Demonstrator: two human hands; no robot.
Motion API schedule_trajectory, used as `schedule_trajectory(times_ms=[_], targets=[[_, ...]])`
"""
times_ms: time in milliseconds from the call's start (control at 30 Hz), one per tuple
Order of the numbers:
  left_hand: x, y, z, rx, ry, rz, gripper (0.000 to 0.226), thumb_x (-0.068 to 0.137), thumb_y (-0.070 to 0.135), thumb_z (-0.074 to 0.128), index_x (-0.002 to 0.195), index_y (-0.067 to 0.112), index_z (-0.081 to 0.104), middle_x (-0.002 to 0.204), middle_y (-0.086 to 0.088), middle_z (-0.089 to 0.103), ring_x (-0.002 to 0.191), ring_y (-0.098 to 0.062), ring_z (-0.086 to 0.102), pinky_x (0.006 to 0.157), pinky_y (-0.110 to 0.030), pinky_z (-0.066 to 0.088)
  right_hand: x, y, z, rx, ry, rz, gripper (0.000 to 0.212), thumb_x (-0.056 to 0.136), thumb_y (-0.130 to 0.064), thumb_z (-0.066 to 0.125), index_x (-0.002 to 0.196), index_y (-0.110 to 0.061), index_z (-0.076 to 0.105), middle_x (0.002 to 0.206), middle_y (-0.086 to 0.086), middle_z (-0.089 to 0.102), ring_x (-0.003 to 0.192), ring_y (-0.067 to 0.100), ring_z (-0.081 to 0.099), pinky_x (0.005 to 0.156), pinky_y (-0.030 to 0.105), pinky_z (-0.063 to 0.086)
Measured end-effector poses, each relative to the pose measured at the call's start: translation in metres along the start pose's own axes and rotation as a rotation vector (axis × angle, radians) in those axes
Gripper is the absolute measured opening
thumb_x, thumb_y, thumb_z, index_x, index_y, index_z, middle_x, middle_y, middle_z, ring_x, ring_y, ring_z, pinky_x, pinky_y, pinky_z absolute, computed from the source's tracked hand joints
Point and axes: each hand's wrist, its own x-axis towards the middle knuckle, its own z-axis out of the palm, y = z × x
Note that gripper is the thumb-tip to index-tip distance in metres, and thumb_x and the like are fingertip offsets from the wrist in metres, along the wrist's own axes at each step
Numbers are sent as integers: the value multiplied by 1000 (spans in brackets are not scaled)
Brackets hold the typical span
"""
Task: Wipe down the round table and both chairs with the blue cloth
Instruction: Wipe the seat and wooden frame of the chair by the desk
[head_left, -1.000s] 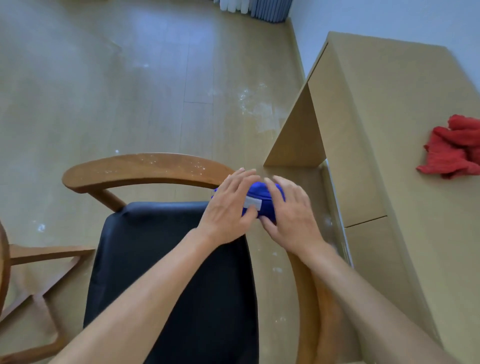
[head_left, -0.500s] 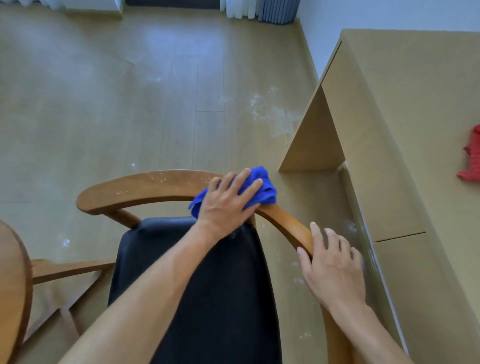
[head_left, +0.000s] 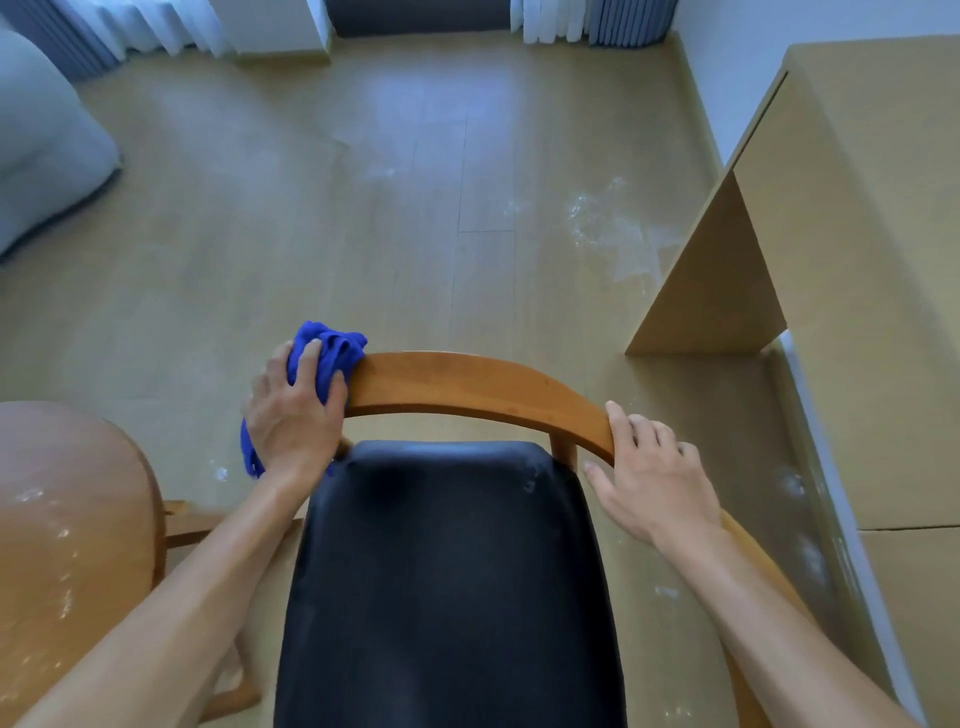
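A wooden chair with a curved back rail (head_left: 467, 387) and a black seat (head_left: 452, 571) stands right below me. The blue cloth (head_left: 327, 351) is bunched over the left end of the rail. My left hand (head_left: 293, 415) grips the cloth against the rail there, fingers curled over it. My right hand (head_left: 652, 478) rests on the right end of the rail with fingers spread. The round wooden table (head_left: 67, 519) shows at the lower left, its top carrying white specks.
A tan cabinet (head_left: 857, 260) runs along the right side, close to the chair's right arm. White dust marks lie on the wooden floor (head_left: 613, 228) ahead. A grey cushion (head_left: 41, 140) sits at the far left; curtains hang at the back.
My left hand has slid the blue cloth leftward along the rail to its left end. My right hand stays on the right end of the rail. The view has shifted left.
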Motion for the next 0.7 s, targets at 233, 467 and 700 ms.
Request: schedule_trajectory(times_ms=[233, 467, 700], targets=[[-33, 122, 21, 48, 29, 174, 42, 90, 36, 55, 128, 19, 58, 134, -11, 54, 119, -36, 52, 94, -49, 42, 0, -2, -1, -38, 18, -4, 70, 94, -58, 25, 149, -18, 7, 146, 5, 34, 130, 23, 39, 98, 37, 40], [-26, 109, 14, -21, -29, 533, 43, 80, 26, 70, 123, 24, 65, 125, -10, 62, 99, -32, 63, 73, -41, 51, 1, -3, -6, -15, 5, 6, 66, 95, -56, 26, 149, -22, 9, 142, 1, 40, 126, 21, 43, 94, 36, 45], [18, -97, -23, 53, -171, -178, 44, 93, 24, 56, 137, 19, 50, 135, -17, 48, 109, -45, 49, 94, -51, 41, 0, -5, -7, -47, 13, -5, 69, 94, -57, 24, 150, -19, 8, 139, 1, 43, 123, 20, 47, 92, 34, 48]])
